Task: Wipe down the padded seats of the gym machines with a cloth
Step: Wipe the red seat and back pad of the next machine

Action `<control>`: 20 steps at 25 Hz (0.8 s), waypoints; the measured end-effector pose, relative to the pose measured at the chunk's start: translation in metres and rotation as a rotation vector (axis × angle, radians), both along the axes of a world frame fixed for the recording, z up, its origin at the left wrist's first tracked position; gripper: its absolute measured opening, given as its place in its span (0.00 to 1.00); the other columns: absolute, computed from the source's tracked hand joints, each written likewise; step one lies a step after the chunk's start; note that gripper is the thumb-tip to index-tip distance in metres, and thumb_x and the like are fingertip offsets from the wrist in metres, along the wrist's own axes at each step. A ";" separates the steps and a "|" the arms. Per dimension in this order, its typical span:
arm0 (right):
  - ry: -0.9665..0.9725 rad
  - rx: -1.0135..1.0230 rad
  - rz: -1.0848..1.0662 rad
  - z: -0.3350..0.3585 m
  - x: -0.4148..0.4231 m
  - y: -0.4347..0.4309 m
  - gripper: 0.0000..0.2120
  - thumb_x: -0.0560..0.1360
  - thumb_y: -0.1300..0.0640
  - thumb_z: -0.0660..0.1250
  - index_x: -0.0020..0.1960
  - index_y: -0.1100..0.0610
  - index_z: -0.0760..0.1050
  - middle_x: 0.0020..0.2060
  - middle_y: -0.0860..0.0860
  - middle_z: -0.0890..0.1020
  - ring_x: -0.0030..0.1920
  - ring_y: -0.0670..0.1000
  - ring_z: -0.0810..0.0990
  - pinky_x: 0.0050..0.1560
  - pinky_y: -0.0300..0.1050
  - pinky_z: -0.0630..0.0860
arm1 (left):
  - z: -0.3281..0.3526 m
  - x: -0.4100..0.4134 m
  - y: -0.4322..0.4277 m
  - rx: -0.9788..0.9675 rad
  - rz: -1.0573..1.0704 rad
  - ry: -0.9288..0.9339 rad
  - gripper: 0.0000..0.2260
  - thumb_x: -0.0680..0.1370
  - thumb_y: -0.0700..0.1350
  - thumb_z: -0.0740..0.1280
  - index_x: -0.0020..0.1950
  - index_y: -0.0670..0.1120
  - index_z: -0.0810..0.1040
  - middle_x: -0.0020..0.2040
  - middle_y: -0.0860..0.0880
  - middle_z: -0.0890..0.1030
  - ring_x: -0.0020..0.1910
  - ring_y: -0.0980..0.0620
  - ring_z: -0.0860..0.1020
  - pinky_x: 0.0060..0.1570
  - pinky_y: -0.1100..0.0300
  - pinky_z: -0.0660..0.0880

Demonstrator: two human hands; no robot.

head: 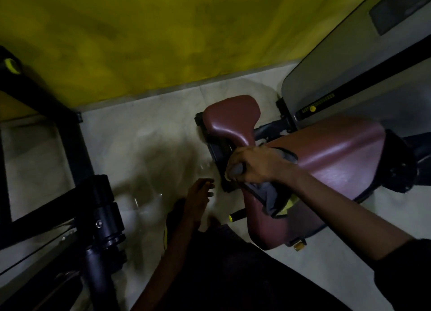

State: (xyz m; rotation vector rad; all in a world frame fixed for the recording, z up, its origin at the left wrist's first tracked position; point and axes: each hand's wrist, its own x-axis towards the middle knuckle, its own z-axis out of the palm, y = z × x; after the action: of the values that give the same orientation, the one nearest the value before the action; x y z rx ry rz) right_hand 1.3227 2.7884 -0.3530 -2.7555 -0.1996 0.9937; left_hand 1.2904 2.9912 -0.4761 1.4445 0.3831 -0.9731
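Cloth (271,200): grey, with a yellow-green patch at its lower edge. It is bunched in the right hand (251,165), just right of frame centre, and its loose end drapes down over the near seat pad (263,231).

Right hand: fingers curled round the cloth, knuckles up, pressing it where the three maroon pads meet.

Left hand (198,199): at 6 o'clock from centre, low over the floor (140,136). Fingers are loosely extended, holding nothing and touching nothing that shows.

Near seat pad: maroon, at 5 o'clock, tilted, with the cloth lying on its upper end.

Large pad (338,157): maroon, glossy, at 3 o'clock, just beyond the right hand.

Small pad (229,119): maroon, narrow-necked, at 12 o'clock from the right hand, with its neck running down to the knuckles.

Grey shroud (349,66): at 2 o'clock, bearing a yellow selector pin (312,108).

Yellow-tipped lever (235,217): beside the near seat pad, at 6 o'clock.

Black frame (77,147): second machine, at 9 o'clock, with no pad of its own in view.

Yellow wall (140,31): at 12 o'clock.

Progress (judgement): wiping is under way on this machine, at the junction of the pads. The dim, blurred light shows no damp streak or dust line, so it cannot be told which pads are done. Probably left to do are the open faces of the large and small pads, the lower end of the near seat pad, and any seats on other machines.
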 end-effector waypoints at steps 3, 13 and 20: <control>0.030 0.040 -0.261 -0.002 0.008 -0.027 0.19 0.71 0.34 0.68 0.60 0.36 0.80 0.60 0.43 0.83 0.58 0.49 0.82 0.57 0.52 0.80 | 0.020 0.007 -0.030 -0.071 -0.153 -0.036 0.06 0.82 0.42 0.63 0.52 0.50 0.79 0.46 0.51 0.82 0.44 0.52 0.80 0.38 0.66 0.74; -0.372 -0.226 -0.456 0.006 -0.045 -0.030 0.17 0.74 0.38 0.60 0.53 0.45 0.81 0.52 0.46 0.83 0.51 0.51 0.82 0.44 0.52 0.82 | 0.047 0.011 -0.069 -0.091 -0.260 -0.182 0.18 0.85 0.51 0.57 0.70 0.42 0.70 0.59 0.48 0.78 0.52 0.59 0.78 0.46 0.72 0.72; 0.054 -0.232 -0.518 0.006 0.018 -0.100 0.20 0.70 0.33 0.71 0.55 0.45 0.84 0.52 0.49 0.86 0.52 0.53 0.83 0.55 0.49 0.80 | 0.043 0.018 -0.068 -0.002 -0.405 -0.209 0.22 0.86 0.52 0.54 0.79 0.47 0.62 0.74 0.46 0.70 0.71 0.47 0.70 0.66 0.56 0.66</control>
State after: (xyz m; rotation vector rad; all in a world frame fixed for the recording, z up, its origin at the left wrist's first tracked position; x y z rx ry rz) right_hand 1.3406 2.6879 -0.3473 -2.7400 0.6435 0.9856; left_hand 1.3086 2.9229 -0.4335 1.6393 -0.0689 -1.1257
